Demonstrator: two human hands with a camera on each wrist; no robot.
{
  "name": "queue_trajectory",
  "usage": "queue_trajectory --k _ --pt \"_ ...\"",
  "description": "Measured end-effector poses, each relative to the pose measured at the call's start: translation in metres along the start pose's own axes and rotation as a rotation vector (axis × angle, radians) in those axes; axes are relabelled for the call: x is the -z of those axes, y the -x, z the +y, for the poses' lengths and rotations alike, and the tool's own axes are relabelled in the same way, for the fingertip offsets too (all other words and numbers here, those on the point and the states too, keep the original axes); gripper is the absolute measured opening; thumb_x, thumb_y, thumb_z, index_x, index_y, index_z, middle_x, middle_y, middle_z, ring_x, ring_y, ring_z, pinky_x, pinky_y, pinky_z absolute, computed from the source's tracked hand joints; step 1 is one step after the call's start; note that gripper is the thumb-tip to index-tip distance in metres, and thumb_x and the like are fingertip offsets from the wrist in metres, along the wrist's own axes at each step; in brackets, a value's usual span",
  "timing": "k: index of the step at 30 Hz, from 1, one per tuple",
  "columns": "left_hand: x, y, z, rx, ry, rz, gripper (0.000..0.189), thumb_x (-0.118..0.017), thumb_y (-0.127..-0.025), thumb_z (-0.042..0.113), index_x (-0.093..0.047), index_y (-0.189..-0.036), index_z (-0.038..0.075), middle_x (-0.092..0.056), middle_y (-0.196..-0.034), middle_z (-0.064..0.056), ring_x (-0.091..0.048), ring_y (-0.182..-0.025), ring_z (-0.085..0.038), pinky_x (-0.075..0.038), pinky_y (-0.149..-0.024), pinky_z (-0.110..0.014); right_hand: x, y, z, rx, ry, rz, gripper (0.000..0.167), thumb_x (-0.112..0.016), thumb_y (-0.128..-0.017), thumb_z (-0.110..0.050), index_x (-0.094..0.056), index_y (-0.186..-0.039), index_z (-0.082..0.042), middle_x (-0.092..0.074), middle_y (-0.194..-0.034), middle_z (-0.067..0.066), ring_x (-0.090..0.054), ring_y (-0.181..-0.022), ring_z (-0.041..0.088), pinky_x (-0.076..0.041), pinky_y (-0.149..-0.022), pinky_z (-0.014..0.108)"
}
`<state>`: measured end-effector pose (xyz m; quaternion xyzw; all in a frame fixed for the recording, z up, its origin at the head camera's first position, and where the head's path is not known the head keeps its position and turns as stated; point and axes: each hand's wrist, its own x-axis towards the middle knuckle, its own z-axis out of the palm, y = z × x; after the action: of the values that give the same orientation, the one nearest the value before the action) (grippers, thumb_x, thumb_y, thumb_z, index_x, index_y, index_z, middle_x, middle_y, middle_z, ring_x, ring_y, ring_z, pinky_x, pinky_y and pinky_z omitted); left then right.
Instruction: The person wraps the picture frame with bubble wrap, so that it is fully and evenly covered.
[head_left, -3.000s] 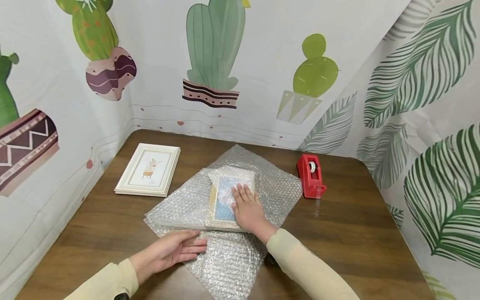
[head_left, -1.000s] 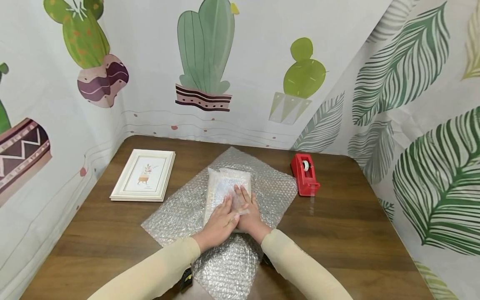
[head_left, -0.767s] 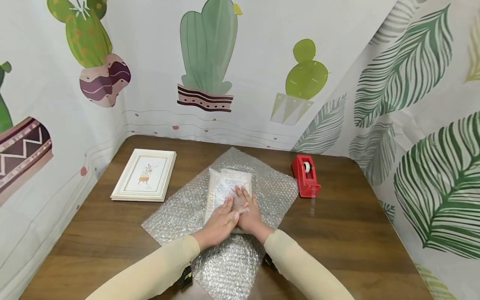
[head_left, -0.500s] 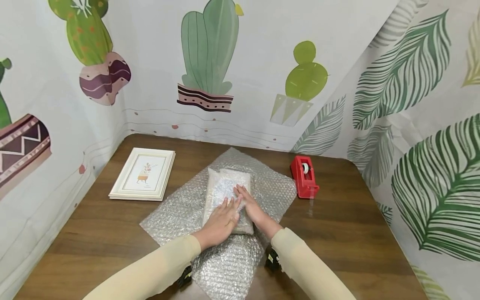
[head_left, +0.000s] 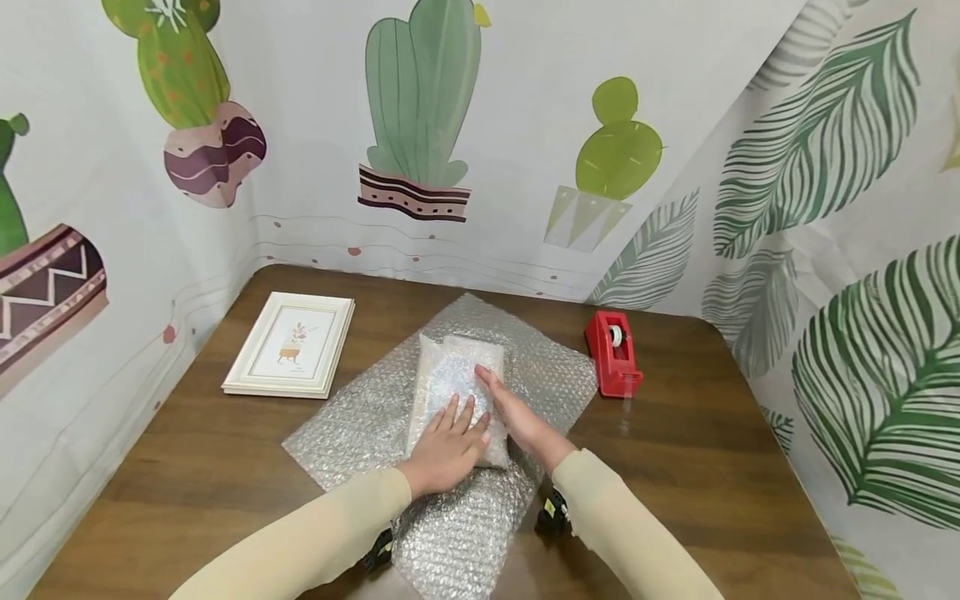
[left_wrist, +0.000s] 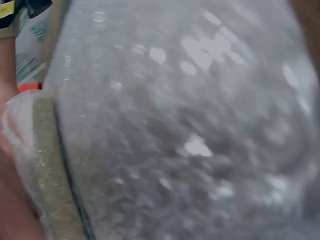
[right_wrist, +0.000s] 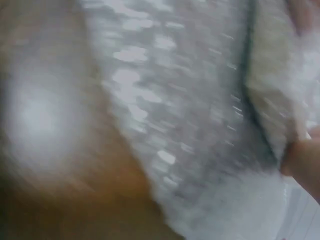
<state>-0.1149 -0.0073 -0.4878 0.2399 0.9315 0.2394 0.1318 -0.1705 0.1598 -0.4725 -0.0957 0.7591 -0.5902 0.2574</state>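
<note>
Right hand [head_left: 517, 417] turned edge-on, apart from left hand [head_left: 448, 452]; fingers straight over bubble-wrapped package [head_left: 453, 371]. Left palm-down atop, fingers spread.

Bubble wrap [head_left: 453, 537]: clear plastic, bumpy — glossy (hard glints all over)
Desk [head_left: 697, 425]: smooth wood grain, faint sheen
Tape dispenser [head_left: 615, 364]: smooth plastic — glossy
Picture frame [head_left: 290, 344]: smooth, white
Sleeves [head_left: 300, 533]: matt cloth
Backdrop [head_left: 525, 150]: matt, cloth-like, creased

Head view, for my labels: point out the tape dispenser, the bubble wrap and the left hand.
Tape dispenser [head_left: 618, 372], head view: red body.
Bubble wrap [head_left: 459, 533], head view: near part.
Left hand [head_left: 444, 456], head view: back of hand.
</note>
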Motion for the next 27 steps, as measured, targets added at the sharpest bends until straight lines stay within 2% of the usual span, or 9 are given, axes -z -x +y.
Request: queue_trajectory --k 3,5,9,14,17,20,22,24,27 --pt "0.002 -0.001 0.002 0.008 -0.022 -0.008 0.055 -0.031 -0.11 0.034 -0.037 -0.159 0.01 -0.017 -0.171 -0.019 -0.004 -0.161 -0.042 -0.01 -0.131 -0.058 0.005 0.0 -0.007 -0.04 0.014 -0.037 0.062 -0.012 -0.112 -0.044 -0.016 -0.166 -0.013 -0.004 -0.175 0.013 0.007 -0.163 0.034 0.005 -0.128 0.065" --pt "0.003 0.0 0.003 0.008 -0.059 -0.009 0.055 -0.038 -0.109 0.033 -0.038 -0.159 0.01 -0.018 -0.17 -0.02 -0.007 -0.161 -0.043 -0.013 -0.131 -0.058 0.002 -0.001 -0.012 -0.062 0.077 -0.032 0.06 -0.015 -0.113 -0.042 -0.017 -0.165 -0.012 -0.001 -0.175 0.015 0.008 -0.162 0.034 0.002 -0.128 0.065" --pt "0.008 0.001 0.005 0.008 -0.053 -0.002 0.06 -0.048 -0.106 0.036 -0.039 -0.157 0.006 -0.021 -0.17 -0.021 -0.011 -0.16 -0.045 -0.016 -0.13 -0.059 -0.008 -0.002 -0.012 -0.05 0.294 0.049 0.057 -0.024 -0.113 -0.035 -0.022 -0.164 -0.01 -0.002 -0.174 0.02 0.003 -0.162 0.04 -0.003 -0.126 0.07" --pt "0.012 0.0 0.002 0.008 0.013 0.114 0.08 -0.069 -0.095 0.037 -0.037 -0.154 -0.007 -0.038 -0.161 -0.028 -0.032 -0.153 -0.047 -0.031 -0.124 -0.057 -0.018 -0.003 -0.001 0.054 0.506 0.176 0.051 -0.03 -0.113 -0.024 -0.033 -0.159 -0.004 -0.025 -0.169 0.021 -0.012 -0.16 0.043 -0.014 -0.126 0.07" --pt "0.013 -0.002 0.0 0.019 0.073 0.211 0.09 -0.082 -0.084 0.036 -0.039 -0.15 -0.009 -0.051 -0.15 -0.032 -0.053 -0.137 -0.048 -0.046 -0.113 -0.056 -0.019 -0.002 0.004 0.109 0.585 0.198 0.048 -0.035 -0.112 -0.019 -0.038 -0.157 -0.003 -0.033 -0.167 0.018 -0.016 -0.16 0.042 -0.019 -0.126 0.066" --pt "0.013 -0.004 -0.002 0.025 0.14 0.26 0.097 -0.089 -0.077 0.035 -0.037 -0.147 -0.009 -0.051 -0.147 -0.032 -0.066 -0.115 -0.046 -0.056 -0.1 -0.054 -0.019 -0.002 0.008 0.128 0.679 0.191 0.048 -0.039 -0.11 -0.016 -0.039 -0.157 -0.005 -0.034 -0.167 0.015 -0.019 -0.16 0.039 -0.024 -0.126 0.062" --pt "0.013 -0.004 -0.004 0.024 0.176 0.272 0.101 -0.091 -0.074 0.035 -0.036 -0.147 -0.008 -0.048 -0.148 -0.031 -0.068 -0.105 -0.044 -0.059 -0.093 -0.053 -0.02 -0.003 0.009 0.137 0.739 0.187 0.049 -0.043 -0.109 -0.014 -0.039 -0.157 -0.005 -0.034 -0.167 0.014 -0.021 -0.159 0.038 -0.026 -0.126 0.06" --pt "0.014 -0.005 -0.004 0.018 0.18 0.269 0.103 -0.092 -0.073 0.038 -0.036 -0.147 -0.008 -0.041 -0.152 -0.032 -0.068 -0.104 -0.044 -0.059 -0.092 -0.053 -0.02 -0.002 0.01 0.145 0.783 0.195 0.05 -0.045 -0.108 -0.012 -0.038 -0.157 -0.004 -0.036 -0.166 0.014 -0.024 -0.159 0.038 -0.028 -0.126 0.058" --pt "0.015 -0.005 -0.007 0.041 0.115 0.258 0.108 -0.091 -0.072 0.046 -0.037 -0.151 -0.006 -0.033 -0.159 -0.034 -0.056 -0.129 -0.05 -0.049 -0.109 -0.059 -0.021 -0.003 0.009 0.143 0.815 0.192 0.053 -0.047 -0.107 -0.011 -0.035 -0.158 -0.002 -0.036 -0.166 0.016 -0.025 -0.158 0.039 -0.028 -0.126 0.057"
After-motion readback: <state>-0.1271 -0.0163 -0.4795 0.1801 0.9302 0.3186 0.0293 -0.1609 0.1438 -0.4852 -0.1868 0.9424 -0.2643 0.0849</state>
